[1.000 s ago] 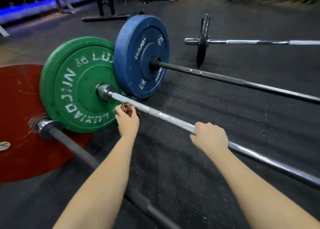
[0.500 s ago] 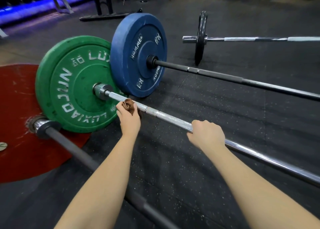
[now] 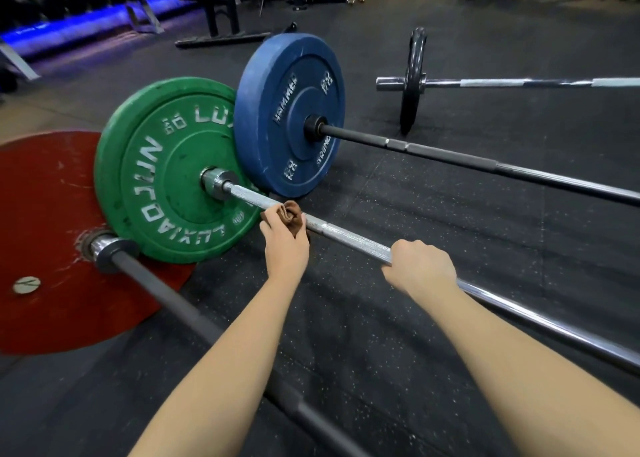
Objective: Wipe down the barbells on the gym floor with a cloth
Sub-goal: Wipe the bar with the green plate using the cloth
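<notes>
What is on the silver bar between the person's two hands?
Nothing: the head view shows only bare silver bar between the left hand, gripping the cloth, and the right hand.

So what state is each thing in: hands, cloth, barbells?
Left hand: holds the bunched brown cloth on the silver knurled barbell shaft.
Right hand: grips that shaft.
Green rubber plate: upright, loaded on that shaft.
Blue rubber plate: upright on a black bar.
Red rubber plate: loaded on the nearest dark bar.
</notes>
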A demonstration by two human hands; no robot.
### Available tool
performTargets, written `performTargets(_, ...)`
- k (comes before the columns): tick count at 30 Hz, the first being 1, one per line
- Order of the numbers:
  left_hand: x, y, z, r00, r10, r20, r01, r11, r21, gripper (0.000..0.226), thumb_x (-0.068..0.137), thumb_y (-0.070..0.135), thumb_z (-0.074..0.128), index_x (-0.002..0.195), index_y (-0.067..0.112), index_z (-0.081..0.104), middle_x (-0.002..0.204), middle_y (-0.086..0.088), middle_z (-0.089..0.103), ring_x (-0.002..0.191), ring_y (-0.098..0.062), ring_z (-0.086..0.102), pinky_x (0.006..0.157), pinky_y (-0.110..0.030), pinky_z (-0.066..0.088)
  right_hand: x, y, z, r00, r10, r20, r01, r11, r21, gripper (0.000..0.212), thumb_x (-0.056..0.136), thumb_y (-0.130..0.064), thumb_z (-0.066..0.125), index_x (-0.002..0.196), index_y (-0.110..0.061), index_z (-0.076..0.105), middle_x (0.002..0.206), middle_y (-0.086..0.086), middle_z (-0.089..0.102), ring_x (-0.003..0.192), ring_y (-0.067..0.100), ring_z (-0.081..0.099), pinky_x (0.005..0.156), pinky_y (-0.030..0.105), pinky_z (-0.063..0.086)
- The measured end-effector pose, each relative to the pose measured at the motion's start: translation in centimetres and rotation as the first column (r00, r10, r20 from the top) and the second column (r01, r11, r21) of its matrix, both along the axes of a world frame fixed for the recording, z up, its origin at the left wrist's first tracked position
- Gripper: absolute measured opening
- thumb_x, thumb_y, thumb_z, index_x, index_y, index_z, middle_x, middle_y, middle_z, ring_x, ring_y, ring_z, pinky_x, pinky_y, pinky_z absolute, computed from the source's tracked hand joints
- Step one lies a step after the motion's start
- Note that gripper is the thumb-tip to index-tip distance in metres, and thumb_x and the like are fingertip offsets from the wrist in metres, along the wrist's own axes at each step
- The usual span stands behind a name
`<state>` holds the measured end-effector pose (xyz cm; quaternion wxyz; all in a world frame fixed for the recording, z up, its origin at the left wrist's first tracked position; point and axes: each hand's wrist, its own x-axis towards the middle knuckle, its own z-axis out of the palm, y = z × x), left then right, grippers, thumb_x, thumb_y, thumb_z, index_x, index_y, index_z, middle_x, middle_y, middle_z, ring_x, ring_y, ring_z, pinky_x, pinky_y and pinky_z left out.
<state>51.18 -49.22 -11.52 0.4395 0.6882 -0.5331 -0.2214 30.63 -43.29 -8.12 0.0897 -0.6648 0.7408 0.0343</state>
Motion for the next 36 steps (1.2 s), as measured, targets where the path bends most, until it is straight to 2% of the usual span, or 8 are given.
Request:
performTargets(6, 1.5, -1.4, -0.2, 0.995, -0.016, -0.094, 0.013, 0.999, -0.032, 0.044, 0.103, 0.039, 0.058, 0.136, 0.021, 0.035, 0.133, -0.008, 0.045, 0.115, -0.031, 0.054, 0.091, -0.033, 0.038, 0.0, -0.4, 0.1, 0.999, -0.037, 0.020, 0.036, 0.999, 0.031, 0.020, 0.096, -0.037, 0.056, 0.092, -0.018, 0.051, 0.074, -0.002, 0.050, 0.077, 0.029, 0.057, 0.069, 0.033, 0.045)
performTargets(9, 1.9, -1.8, -0.4, 0.994, -0.013, -0.108, 0.010, 1.000, -0.025, 0.045, 0.102, 0.038, 0.058, 0.137, 0.021, 0.035, 0.133, -0.009, 0.044, 0.115, -0.030, 0.053, 0.093, -0.033, 0.037, -0.2, -0.9, 0.5, 0.996, -0.059, 0.063, 0.051, 0.991, 0.125, 0.022, 0.094, -0.039, 0.057, 0.096, -0.017, 0.051, 0.077, -0.001, 0.051, 0.080, 0.029, 0.058, 0.071, 0.034, 0.045)
performTargets(13, 1.6, -1.7, -0.2, 0.989, -0.013, -0.148, 0.008, 1.000, -0.029, 0.046, 0.102, 0.034, 0.059, 0.138, 0.020, 0.035, 0.134, -0.009, 0.043, 0.108, -0.019, 0.047, 0.093, -0.029, 0.034, -0.7, -2.0, 1.8, 0.981, -0.069, 0.180, 0.018, 0.962, 0.273, 0.022, 0.090, -0.032, 0.056, 0.083, -0.011, 0.051, 0.070, 0.005, 0.058, 0.059, 0.022, 0.057, 0.055, 0.027, 0.041)
performTargets(15, 1.2, -1.5, -0.2, 0.986, -0.012, -0.167, 0.007, 0.999, -0.035, 0.045, 0.102, 0.031, 0.061, 0.137, 0.019, 0.035, 0.132, -0.006, 0.042, 0.107, -0.018, 0.046, 0.093, -0.026, 0.034, -0.7, -1.8, 1.7, 0.981, -0.073, 0.181, 0.025, 0.968, 0.251, 0.022, 0.089, -0.033, 0.057, 0.082, -0.013, 0.050, 0.071, 0.004, 0.059, 0.058, 0.021, 0.056, 0.057, 0.028, 0.042)
performTargets(19, 1.7, -2.6, -0.4, 0.982, 0.007, -0.190, -0.016, 0.999, -0.047, 0.044, 0.102, 0.028, 0.061, 0.134, 0.016, 0.035, 0.128, -0.005, 0.042, 0.113, -0.021, 0.047, 0.095, -0.026, 0.034, -0.3, -0.7, 0.5, 0.993, -0.070, 0.093, 0.060, 0.993, 0.102, 0.021, 0.091, -0.039, 0.056, 0.083, -0.020, 0.050, 0.078, -0.001, 0.058, 0.069, 0.022, 0.056, 0.068, 0.033, 0.047)
performTargets(26, 4.7, -6.4, -0.3, 0.966, 0.166, -0.199, -0.178, 0.983, -0.044, 0.044, 0.103, 0.027, 0.058, 0.137, 0.014, 0.035, 0.133, -0.013, 0.046, 0.109, -0.024, 0.050, 0.090, -0.027, 0.035, -0.3, -0.9, 0.5, 0.995, -0.069, 0.077, 0.062, 0.994, 0.091, 0.023, 0.092, -0.042, 0.053, 0.091, -0.020, 0.054, 0.079, -0.001, 0.058, 0.075, 0.026, 0.059, 0.070, 0.032, 0.050)
performTargets(30, 2.4, -5.4, -1.2, 0.928, 0.204, -0.313, -0.224, 0.974, -0.029, 0.037, 0.100, 0.032, 0.061, 0.127, 0.022, 0.037, 0.130, -0.006, 0.054, 0.108, -0.021, 0.057, 0.096, -0.038, 0.046, -0.3, -1.0, 0.4, 0.996, -0.061, 0.067, 0.057, 0.996, 0.064, 0.020, 0.092, -0.041, 0.052, 0.091, -0.020, 0.054, 0.077, -0.001, 0.055, 0.072, 0.025, 0.058, 0.067, 0.032, 0.047)
performTargets(36, 1.4, -5.0, -1.8, 0.941, 0.173, -0.292, -0.198, 0.979, -0.058, 0.038, 0.097, 0.034, 0.066, 0.118, 0.031, 0.035, 0.130, -0.005, 0.055, 0.113, -0.022, 0.056, 0.098, -0.036, 0.044, -0.2, -0.7, 0.5, 0.997, -0.044, 0.071, 0.042, 0.999, 0.022, 0.017, 0.091, -0.039, 0.053, 0.090, -0.022, 0.056, 0.073, -0.003, 0.053, 0.069, 0.026, 0.056, 0.065, 0.033, 0.043)
